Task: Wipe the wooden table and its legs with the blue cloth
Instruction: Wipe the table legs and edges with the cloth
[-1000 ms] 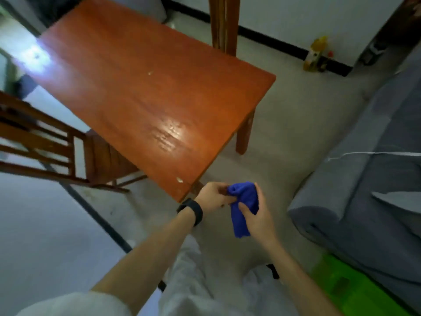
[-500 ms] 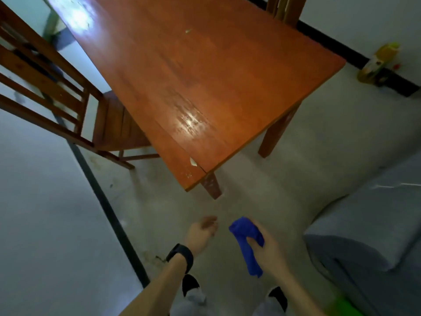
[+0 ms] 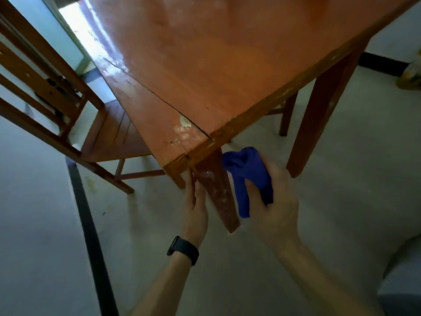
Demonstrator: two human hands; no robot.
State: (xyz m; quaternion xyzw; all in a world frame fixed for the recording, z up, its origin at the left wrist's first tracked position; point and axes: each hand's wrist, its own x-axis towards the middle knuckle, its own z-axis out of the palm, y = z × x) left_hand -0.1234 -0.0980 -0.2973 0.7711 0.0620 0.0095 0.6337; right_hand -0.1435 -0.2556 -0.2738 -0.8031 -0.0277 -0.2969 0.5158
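Blue cloth (image 3: pixel 248 176), bunched in right grip (image 3: pixel 275 201), now at bench leg (image 3: pixel 216 190); flat left grip (image 3: pixel 196 206) rests against it; leg-wiping likely begins.

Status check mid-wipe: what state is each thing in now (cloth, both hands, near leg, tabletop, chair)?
blue cloth: bunched, held at the near leg's right side.
right hand: fingers curled round the cloth.
left hand: fingers straight, resting on the leg's left side.
near leg: standing, whitish smudges on it.
tabletop: cracked and chipped near the corner.
chair: seat partly under the table.
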